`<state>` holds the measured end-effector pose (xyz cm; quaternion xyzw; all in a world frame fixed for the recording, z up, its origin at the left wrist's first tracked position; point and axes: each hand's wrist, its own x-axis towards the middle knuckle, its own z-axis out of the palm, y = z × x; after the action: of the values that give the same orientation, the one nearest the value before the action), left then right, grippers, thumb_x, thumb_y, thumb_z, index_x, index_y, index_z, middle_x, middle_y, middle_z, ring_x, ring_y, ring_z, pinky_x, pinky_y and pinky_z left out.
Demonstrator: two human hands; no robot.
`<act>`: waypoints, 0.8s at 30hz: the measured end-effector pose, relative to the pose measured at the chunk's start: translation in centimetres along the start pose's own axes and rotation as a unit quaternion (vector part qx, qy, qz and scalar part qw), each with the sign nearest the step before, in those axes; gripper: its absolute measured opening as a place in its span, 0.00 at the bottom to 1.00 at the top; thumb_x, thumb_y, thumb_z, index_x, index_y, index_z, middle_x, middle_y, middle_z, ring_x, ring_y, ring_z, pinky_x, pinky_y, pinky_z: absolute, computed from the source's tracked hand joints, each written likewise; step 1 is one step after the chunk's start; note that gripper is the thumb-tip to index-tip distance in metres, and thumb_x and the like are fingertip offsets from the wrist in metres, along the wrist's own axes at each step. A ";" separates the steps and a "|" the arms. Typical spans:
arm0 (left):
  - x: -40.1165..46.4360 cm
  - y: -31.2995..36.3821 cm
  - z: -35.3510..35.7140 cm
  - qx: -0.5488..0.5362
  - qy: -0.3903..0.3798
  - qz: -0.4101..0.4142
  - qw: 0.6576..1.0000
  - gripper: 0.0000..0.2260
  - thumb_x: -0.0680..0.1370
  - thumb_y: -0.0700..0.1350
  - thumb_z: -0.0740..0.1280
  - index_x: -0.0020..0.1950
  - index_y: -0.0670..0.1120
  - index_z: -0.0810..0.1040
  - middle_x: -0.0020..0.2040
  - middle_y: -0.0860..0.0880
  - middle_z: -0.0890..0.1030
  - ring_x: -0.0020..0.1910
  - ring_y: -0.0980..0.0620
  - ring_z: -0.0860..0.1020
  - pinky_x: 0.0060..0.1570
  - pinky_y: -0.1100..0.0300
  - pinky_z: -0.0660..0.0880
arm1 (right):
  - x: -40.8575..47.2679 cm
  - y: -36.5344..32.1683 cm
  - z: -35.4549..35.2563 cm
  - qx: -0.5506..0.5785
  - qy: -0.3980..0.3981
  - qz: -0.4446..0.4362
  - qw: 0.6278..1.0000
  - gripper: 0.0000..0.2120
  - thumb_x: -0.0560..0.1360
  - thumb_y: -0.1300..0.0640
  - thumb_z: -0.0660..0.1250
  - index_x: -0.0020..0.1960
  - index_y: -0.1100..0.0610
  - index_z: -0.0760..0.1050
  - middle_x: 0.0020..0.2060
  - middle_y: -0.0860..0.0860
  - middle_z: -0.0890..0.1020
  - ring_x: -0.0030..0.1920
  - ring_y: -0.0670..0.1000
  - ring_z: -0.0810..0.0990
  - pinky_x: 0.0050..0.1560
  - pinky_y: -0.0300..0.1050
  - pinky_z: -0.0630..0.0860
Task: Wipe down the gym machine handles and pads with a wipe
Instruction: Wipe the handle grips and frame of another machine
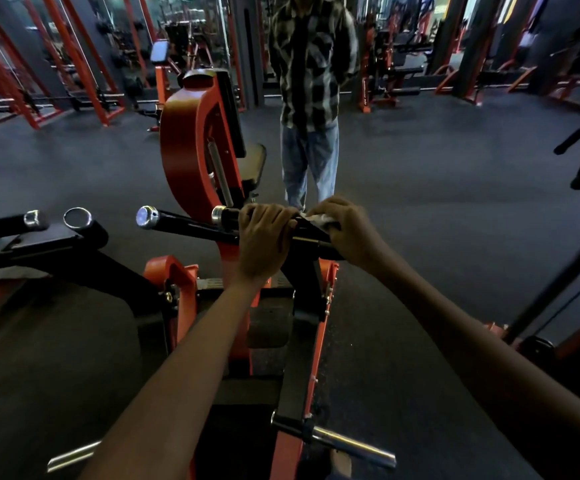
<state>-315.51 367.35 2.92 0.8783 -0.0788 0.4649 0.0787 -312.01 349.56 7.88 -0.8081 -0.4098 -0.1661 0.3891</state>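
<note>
Here the left hand (264, 240) gripped the black, chrome-capped machine handle (228, 216), while the right hand (345, 230) pinched a crumpled white wipe (318, 220) against that bar just beside it.

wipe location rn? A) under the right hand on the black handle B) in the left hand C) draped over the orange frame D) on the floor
A: the white wipe shows under the right hand, whose fingers curl over it on the black handle; the left hand grips the same handle bare.
</note>
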 end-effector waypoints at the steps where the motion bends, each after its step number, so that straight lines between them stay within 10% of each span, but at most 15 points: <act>1: -0.1 -0.2 -0.1 0.000 -0.005 0.010 1.000 0.17 0.83 0.50 0.52 0.55 0.46 0.79 0.48 0.50 0.80 0.50 0.47 0.75 0.58 0.51 0.63 | -0.5 0.4 0.1 0.011 0.008 0.013 1.000 0.14 0.72 0.73 0.63 0.54 0.65 0.79 0.49 0.53 0.79 0.50 0.47 0.76 0.48 0.26 0.69; 11: -0.2 -0.4 0.9 0.007 0.034 0.008 0.999 0.22 0.84 0.52 0.48 0.54 0.45 0.80 0.47 0.49 0.80 0.49 0.47 0.75 0.57 0.49 0.63 | -1.4 3.8 -2.1 -0.007 0.030 0.134 0.990 0.07 0.73 0.71 0.64 0.47 0.67 0.80 0.38 0.53 0.78 0.41 0.49 0.76 0.36 0.31 0.67; 17: -0.3 -0.4 1.2 0.013 0.049 0.005 0.999 0.22 0.84 0.52 0.48 0.54 0.45 0.80 0.47 0.48 0.80 0.49 0.46 0.76 0.57 0.47 0.65 | -3.4 1.4 0.9 0.065 0.101 0.035 0.992 0.17 0.72 0.74 0.63 0.58 0.64 0.78 0.55 0.48 0.76 0.57 0.42 0.75 0.58 0.33 0.73; 20: -0.2 -0.3 1.2 0.009 0.056 0.004 0.998 0.21 0.83 0.51 0.49 0.54 0.45 0.81 0.47 0.47 0.80 0.49 0.46 0.75 0.57 0.48 0.64 | -5.7 3.4 2.5 0.047 0.184 0.102 0.976 0.20 0.69 0.76 0.62 0.59 0.65 0.76 0.54 0.52 0.77 0.55 0.45 0.76 0.55 0.31 0.73; 24: -0.3 -0.2 1.1 0.007 0.053 0.006 0.999 0.21 0.83 0.51 0.49 0.54 0.45 0.80 0.47 0.47 0.80 0.50 0.46 0.74 0.56 0.47 0.64 | -6.2 6.0 2.5 0.047 0.103 0.178 0.977 0.17 0.71 0.75 0.63 0.58 0.66 0.77 0.52 0.57 0.79 0.53 0.54 0.79 0.50 0.29 0.74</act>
<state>-314.79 367.34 2.08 0.8526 -0.0763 0.5116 0.0734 -311.17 345.99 -0.35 -0.8277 -0.2241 -0.1572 0.4899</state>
